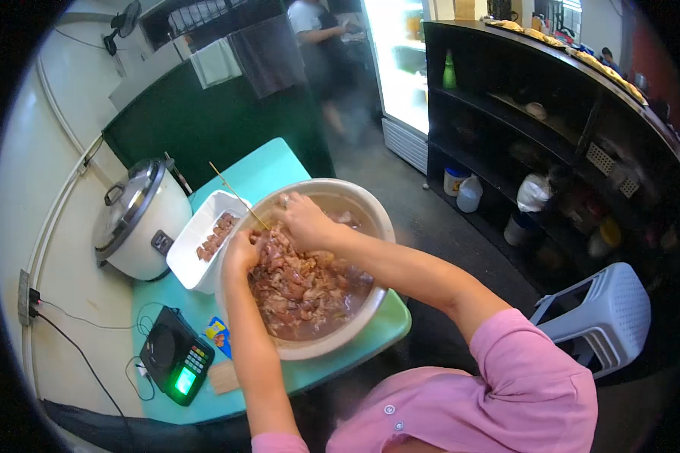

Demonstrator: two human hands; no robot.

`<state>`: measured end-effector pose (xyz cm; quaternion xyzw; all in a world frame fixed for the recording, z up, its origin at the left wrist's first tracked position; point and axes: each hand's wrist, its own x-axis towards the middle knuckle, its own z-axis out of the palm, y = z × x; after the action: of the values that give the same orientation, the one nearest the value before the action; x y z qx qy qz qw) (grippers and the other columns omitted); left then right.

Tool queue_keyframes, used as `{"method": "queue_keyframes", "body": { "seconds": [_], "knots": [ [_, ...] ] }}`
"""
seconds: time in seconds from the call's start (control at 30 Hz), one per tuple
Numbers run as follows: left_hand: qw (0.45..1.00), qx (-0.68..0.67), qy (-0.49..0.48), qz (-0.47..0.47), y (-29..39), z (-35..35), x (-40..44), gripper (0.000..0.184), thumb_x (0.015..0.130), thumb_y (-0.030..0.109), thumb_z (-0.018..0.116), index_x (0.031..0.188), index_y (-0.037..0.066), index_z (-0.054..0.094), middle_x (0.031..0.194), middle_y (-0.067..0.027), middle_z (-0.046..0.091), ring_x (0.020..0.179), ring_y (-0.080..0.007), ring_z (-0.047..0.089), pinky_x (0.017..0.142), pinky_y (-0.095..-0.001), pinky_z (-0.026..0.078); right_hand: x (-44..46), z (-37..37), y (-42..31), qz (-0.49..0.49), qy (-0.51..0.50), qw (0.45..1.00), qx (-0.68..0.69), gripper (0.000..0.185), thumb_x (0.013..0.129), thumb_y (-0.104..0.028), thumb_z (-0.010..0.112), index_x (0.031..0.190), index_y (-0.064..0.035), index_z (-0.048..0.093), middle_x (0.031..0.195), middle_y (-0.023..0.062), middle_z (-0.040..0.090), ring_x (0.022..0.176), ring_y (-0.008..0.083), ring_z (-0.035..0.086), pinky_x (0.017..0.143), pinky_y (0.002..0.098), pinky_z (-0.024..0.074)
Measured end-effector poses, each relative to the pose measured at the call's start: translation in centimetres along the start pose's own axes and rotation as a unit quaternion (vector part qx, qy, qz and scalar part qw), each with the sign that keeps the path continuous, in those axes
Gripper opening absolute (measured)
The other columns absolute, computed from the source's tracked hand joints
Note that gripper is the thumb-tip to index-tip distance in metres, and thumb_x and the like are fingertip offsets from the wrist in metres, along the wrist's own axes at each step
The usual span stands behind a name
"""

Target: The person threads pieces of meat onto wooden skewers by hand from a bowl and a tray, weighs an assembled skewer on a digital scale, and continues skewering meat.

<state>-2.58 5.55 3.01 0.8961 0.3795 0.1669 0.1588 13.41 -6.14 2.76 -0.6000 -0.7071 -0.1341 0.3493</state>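
A large round basin point(386, 226) holds a heap of raw meat pieces point(298, 283) in cloudy, pinkish liquid. Both of my hands are at the heap's upper left part, close together. My left hand point(242, 253) has its fingers curled in at the meat, tips hidden. Across from it, my right hand point(306, 220) is bent over the meat with closed fingers; a ring shows on one. Between them ends a thin bamboo skewer point(230, 187), slanting up to the left; which hand grips it I cannot tell. A white tray point(183, 260) with cut meat pieces point(217, 238) stands left of the basin.
The turquoise table point(276, 160) also bears a rice cooker point(147, 219), a black digital scale point(177, 355) with a lit display, and a blue packet point(217, 336). A plastic stool point(604, 317) stands right. Behind are dark shelves point(499, 124), a lit fridge point(400, 68) and another person point(317, 45).
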Motion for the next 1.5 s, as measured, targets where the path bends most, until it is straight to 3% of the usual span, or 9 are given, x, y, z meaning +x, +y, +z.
{"method": "queue_keyframes", "body": {
  "seconds": [0.13, 0.2, 0.3, 0.5, 0.57, 0.73, 0.87, 1.03, 1.5],
  "knots": [
    [0.998, 0.022, -0.010, 0.062, 1.3, -0.2, 0.5, 0.029, 0.077, 0.015, 0.060, 0.104, 0.005, 0.062, 0.104, -0.0209, 0.061, 0.098, -0.0335, 0.059, 0.084, -0.0405, 0.045, 0.4, 0.6, 2.0, -0.032, 0.113, 0.989, -0.090, 0.028, 0.063, -0.004, 0.057, 0.091, 0.0003, 0.058, 0.091, 0.0216, 0.057, 0.080, 0.0353, 0.055, 0.069, 0.0423, 0.0480],
    [0.997, 0.045, -0.047, 0.051, 3.7, -2.1, -0.4, 0.030, 0.076, 0.014, 0.060, 0.104, 0.004, 0.062, 0.104, -0.0191, 0.062, 0.096, -0.0329, 0.060, 0.085, -0.0402, 0.046, 0.8, 0.5, 3.1, 0.049, -0.002, 0.995, -0.083, 0.030, 0.066, 0.000, 0.059, 0.096, 0.0010, 0.057, 0.106, 0.0219, 0.054, 0.089, 0.0379, 0.053, 0.076, 0.0442, 0.0473],
    [0.992, 0.041, -0.034, 0.113, 1.9, -4.7, -0.8, 0.030, 0.079, 0.020, 0.062, 0.105, 0.006, 0.063, 0.092, -0.0127, 0.066, 0.085, -0.0222, 0.063, 0.076, -0.0336, 0.049, 0.3, -0.4, 2.8, 0.034, 0.045, 0.997, -0.044, 0.033, 0.069, -0.003, 0.060, 0.102, -0.0029, 0.058, 0.106, 0.0193, 0.052, 0.097, 0.0366, 0.050, 0.082, 0.0435, 0.0456],
    [0.998, -0.061, 0.016, -0.004, -0.7, -12.0, -10.6, 0.026, 0.081, 0.019, 0.062, 0.100, 0.002, 0.063, 0.085, -0.0096, 0.065, 0.070, -0.0152, 0.060, 0.065, -0.0291, 0.049, 0.5, 0.0, 2.6, 0.029, 0.058, 0.998, -0.014, 0.032, 0.070, -0.006, 0.059, 0.102, -0.0037, 0.059, 0.106, 0.0182, 0.053, 0.098, 0.0353, 0.050, 0.085, 0.0419, 0.0442],
    [0.993, -0.022, 0.101, -0.062, -3.4, -12.1, -14.1, 0.024, 0.076, 0.021, 0.063, 0.086, -0.001, 0.065, 0.082, -0.0177, 0.065, 0.076, -0.0251, 0.064, 0.070, -0.0332, 0.048, 0.3, -0.1, 2.4, 0.044, 0.044, 0.998, -0.011, 0.032, 0.072, -0.006, 0.060, 0.104, -0.0044, 0.059, 0.108, 0.0160, 0.052, 0.100, 0.0336, 0.050, 0.086, 0.0410, 0.0442],
    [0.975, 0.019, 0.109, -0.193, -5.7, -8.4, -20.3, 0.018, 0.074, 0.015, 0.064, 0.078, -0.002, 0.064, 0.073, -0.0180, 0.065, 0.067, -0.0248, 0.065, 0.063, -0.0335, 0.049, 0.3, 0.5, 2.4, 0.039, 0.041, 0.998, -0.005, 0.034, 0.071, -0.006, 0.062, 0.104, -0.0039, 0.059, 0.105, 0.0184, 0.053, 0.097, 0.0350, 0.051, 0.084, 0.0414, 0.0450],
    [0.986, 0.019, 0.107, -0.126, -7.6, -3.3, -22.4, 0.013, 0.073, 0.013, 0.063, 0.076, 0.000, 0.066, 0.072, -0.0178, 0.065, 0.066, -0.0278, 0.064, 0.060, -0.0386, 0.048, 1.0, 0.5, 2.1, 0.166, -0.093, 0.981, -0.031, 0.030, 0.068, -0.002, 0.057, 0.097, 0.0022, 0.057, 0.104, 0.0264, 0.053, 0.097, 0.0377, 0.052, 0.079, 0.0468, 0.0453],
    [0.985, 0.044, 0.089, -0.140, -5.6, 1.2, -25.3, 0.014, 0.065, 0.008, 0.071, 0.069, -0.003, 0.064, 0.070, -0.0195, 0.060, 0.066, -0.0334, 0.059, 0.063, -0.0428, 0.045, -0.3, -0.1, 1.0, 0.074, 0.068, 0.995, 0.003, 0.030, 0.068, -0.006, 0.057, 0.098, -0.0017, 0.059, 0.106, 0.0243, 0.052, 0.099, 0.0377, 0.050, 0.081, 0.0448, 0.0455],
    [0.941, 0.154, 0.191, -0.231, -3.4, 3.2, -26.7, 0.014, 0.066, 0.011, 0.072, 0.075, 0.002, 0.066, 0.081, -0.0139, 0.061, 0.076, -0.0333, 0.060, 0.066, -0.0433, 0.047, -0.3, 0.9, 1.4, 0.064, 0.031, 0.997, -0.008, 0.026, 0.065, -0.007, 0.059, 0.089, -0.0015, 0.064, 0.103, 0.0212, 0.053, 0.101, 0.0359, 0.049, 0.082, 0.0413, 0.0472]
  ]
}}
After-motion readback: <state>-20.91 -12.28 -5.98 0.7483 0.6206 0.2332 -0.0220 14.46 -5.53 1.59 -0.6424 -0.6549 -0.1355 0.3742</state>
